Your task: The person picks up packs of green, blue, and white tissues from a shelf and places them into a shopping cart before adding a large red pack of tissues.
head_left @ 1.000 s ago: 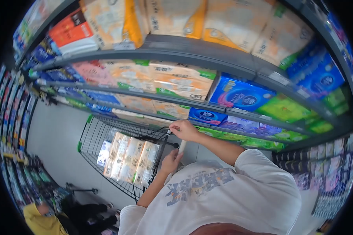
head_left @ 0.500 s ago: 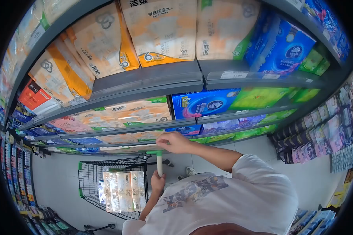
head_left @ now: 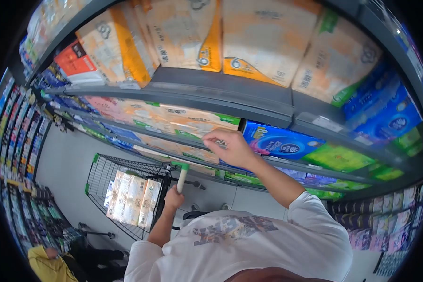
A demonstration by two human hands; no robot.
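Note:
My left hand (head_left: 174, 198) is wrapped around the pale handlebar (head_left: 182, 181) of a shopping cart, just below its green end. Wire mesh forms the cart (head_left: 96, 176), and wrapped tissue packs (head_left: 133, 197) lie in it. My right hand (head_left: 228, 144) is raised off the handlebar, fingers loosely bent and a little apart, with nothing seen in them. Behind it in this view are orange-and-cream tissue packs (head_left: 174, 117) on a lower shelf. A blue tissue pack (head_left: 282, 141) appears just right of that hand.
Large cream tissue packs (head_left: 268, 35) line the upper shelf (head_left: 249, 91), whose edge curves across the view. At lower left a person in a yellow top (head_left: 49, 265) is close to the cart. Stocked racks (head_left: 16, 127) stand left; hanging packets (head_left: 385, 216) are at right.
My right hand has moved away from the handlebar's end and up in front of the shelf packs. The view has swung, and a person in yellow has appeared at lower left.

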